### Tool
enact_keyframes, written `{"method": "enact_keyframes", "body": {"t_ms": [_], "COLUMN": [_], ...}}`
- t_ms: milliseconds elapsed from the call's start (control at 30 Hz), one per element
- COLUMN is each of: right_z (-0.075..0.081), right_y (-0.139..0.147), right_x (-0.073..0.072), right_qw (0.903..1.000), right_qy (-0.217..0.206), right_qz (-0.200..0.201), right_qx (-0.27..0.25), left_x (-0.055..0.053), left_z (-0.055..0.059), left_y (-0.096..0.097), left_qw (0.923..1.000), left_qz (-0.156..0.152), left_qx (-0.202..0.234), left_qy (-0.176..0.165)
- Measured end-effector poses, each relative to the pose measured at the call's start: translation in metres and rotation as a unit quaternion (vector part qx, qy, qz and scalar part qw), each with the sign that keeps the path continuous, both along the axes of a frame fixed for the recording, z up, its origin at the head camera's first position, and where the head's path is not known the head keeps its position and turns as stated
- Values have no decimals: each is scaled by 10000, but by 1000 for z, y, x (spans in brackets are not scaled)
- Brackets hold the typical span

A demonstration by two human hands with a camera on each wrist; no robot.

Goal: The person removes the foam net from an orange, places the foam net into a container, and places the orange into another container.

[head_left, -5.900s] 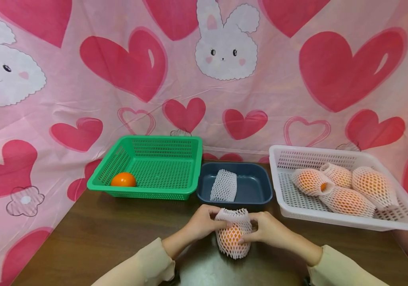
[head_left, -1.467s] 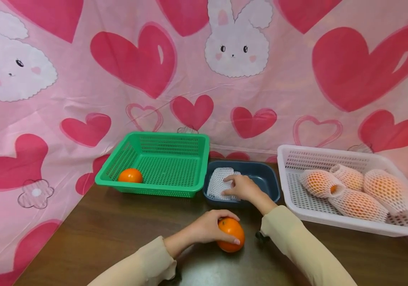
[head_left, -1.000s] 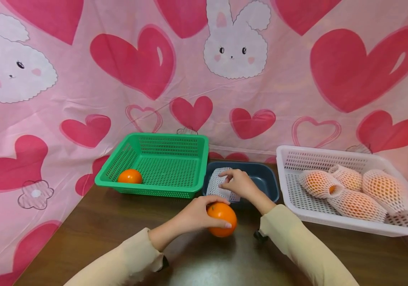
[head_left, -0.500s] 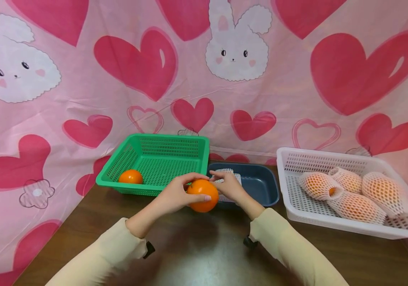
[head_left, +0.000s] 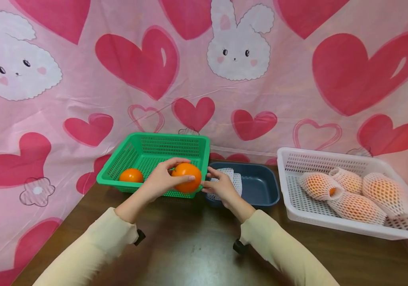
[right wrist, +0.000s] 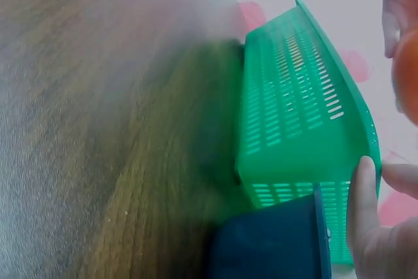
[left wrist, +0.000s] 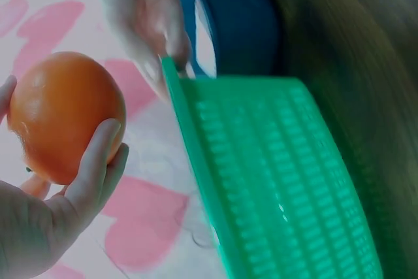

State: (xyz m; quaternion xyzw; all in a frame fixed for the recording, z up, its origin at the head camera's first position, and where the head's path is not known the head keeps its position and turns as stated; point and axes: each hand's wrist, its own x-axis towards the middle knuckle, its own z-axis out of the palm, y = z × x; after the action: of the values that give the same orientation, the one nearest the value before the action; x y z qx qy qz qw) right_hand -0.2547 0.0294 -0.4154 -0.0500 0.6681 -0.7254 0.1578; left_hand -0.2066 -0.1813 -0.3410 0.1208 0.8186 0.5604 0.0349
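Observation:
My left hand (head_left: 161,178) grips a bare orange (head_left: 188,177) over the front right part of the green basket (head_left: 169,141). In the left wrist view that orange (left wrist: 65,119) is apart from the rim, with fingers and thumb around it. My right hand (head_left: 223,188) is at the basket's front right corner; the right wrist view shows its thumb and a finger (right wrist: 363,204) pinching the rim. Another bare orange (head_left: 131,175) lies in the basket's front left corner. White foam nets (head_left: 237,183) lie in the dark blue tray (head_left: 261,188), partly hidden by the right hand.
At the right stands a white basket (head_left: 281,178) with several net-wrapped oranges (head_left: 355,208). The blue tray sits between the two baskets, close against the green one. A pink cloth with hearts and rabbits (head_left: 189,79) hangs behind the brown wooden table (head_left: 204,246).
The orange came out of its foam net, and a second net joined the first in the tray. My left hand carried the orange left to the green basket; my right hand moved to its corner.

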Motion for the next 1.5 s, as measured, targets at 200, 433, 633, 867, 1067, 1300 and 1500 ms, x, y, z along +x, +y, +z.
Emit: {"method": "enact_keyframes", "body": {"t_ms": [200,433,633,867,1067,1300,1500], "right_z": [-1,-1,0,0,0,1,1], "right_y": [-2,-4,-5,-4,-4,-4,-3], "right_x": [1,2,3,3,4,3,2], "right_qw": [9999,9999,9999,9999,9999,9998,9998], "right_qy": [-104,-56,-109,-124,-111,-136,-131], "right_qz": [-58,-41,-17,-10,-29,-80,-78], "right_qx": [-39,-99,-102,-96,-89,-97,-96], "left_x": [-16,-36,-46,-55,-60,-65,-69], "left_z": [-6,-21,-30,-40,-46,-46,-48], "left_y": [-21,-45,-57,-67,-73,-74,-74], "left_qw": [9988,9958,9866,9735,9609,9436,9365], "left_qz": [490,883,1269,1303,1214,956,748], "left_qx": [-24,-133,-1013,-1877,-2477,-3157,-3402], "left_qy": [-50,-195,-171,-100,-241,-284,-401]}}
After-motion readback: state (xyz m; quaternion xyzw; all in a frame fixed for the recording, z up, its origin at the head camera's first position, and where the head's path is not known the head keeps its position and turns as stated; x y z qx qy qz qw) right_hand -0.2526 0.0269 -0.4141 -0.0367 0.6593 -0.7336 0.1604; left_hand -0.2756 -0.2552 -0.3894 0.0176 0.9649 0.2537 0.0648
